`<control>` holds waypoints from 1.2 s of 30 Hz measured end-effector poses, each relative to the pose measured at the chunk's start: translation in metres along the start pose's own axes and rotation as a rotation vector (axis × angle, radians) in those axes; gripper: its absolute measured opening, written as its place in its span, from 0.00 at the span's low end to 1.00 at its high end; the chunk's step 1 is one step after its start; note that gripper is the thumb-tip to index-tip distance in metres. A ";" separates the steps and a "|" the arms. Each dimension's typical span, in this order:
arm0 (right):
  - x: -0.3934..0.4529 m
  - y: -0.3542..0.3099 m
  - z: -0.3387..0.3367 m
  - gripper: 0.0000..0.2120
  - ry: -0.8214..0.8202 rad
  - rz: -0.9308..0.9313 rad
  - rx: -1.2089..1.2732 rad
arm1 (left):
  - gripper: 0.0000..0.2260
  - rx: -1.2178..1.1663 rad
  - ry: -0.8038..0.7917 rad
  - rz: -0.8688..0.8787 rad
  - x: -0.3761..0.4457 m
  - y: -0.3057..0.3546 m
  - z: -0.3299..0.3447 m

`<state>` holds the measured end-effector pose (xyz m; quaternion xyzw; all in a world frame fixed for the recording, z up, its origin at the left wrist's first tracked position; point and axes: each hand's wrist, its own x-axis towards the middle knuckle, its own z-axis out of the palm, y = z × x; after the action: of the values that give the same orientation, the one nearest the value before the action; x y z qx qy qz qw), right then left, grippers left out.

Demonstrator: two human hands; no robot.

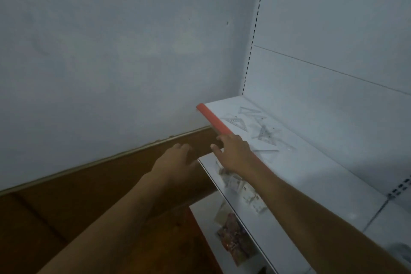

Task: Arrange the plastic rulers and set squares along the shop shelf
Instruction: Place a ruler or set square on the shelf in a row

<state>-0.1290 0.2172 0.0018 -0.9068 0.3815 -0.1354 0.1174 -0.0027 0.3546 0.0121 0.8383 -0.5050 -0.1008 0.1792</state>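
1. Presently, clear plastic set squares (265,135) lie loose and overlapping on the white top shelf (311,162), just beyond the right hand's fingertips; edges faint, count uncertain.
2. Clear ruler (265,151), flat on the same shelf, just beside the right hand's far side.
3. Right hand (233,153): fingers straight and relaxed, holding nothing, resting over the shelf's red front strip (211,119).
4. Left hand (175,160): fingers loosely spread, holding nothing, in the air off the shelf's end, near the right hand.
5. Lower shelf (209,162), below the right forearm: blurred packets (240,187).
6. Pale wall (111,51) beyond both hands.
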 end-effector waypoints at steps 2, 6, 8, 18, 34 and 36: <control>0.025 -0.007 0.010 0.24 -0.023 -0.025 -0.021 | 0.22 -0.016 -0.016 -0.016 0.014 -0.013 0.003; 0.082 -0.017 0.029 0.24 -0.049 -0.062 -0.016 | 0.22 -0.010 -0.058 -0.035 0.060 -0.038 0.008; 0.114 -0.018 0.040 0.22 -0.041 -0.081 0.008 | 0.22 0.011 -0.078 -0.043 0.089 -0.044 0.007; 0.239 0.013 0.070 0.20 -0.025 0.028 -0.012 | 0.13 -0.030 -0.116 0.118 0.230 -0.032 0.003; 0.177 0.137 0.046 0.26 0.179 0.933 -0.242 | 0.31 0.156 -0.247 0.719 0.376 0.035 0.097; 0.157 0.136 0.050 0.28 0.192 1.070 -0.301 | 0.32 0.229 -0.278 0.754 0.379 0.036 0.105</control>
<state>-0.0962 0.0162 -0.0634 -0.5773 0.8122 -0.0832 0.0038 0.1089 -0.0159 -0.0652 0.5876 -0.8039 -0.0833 0.0393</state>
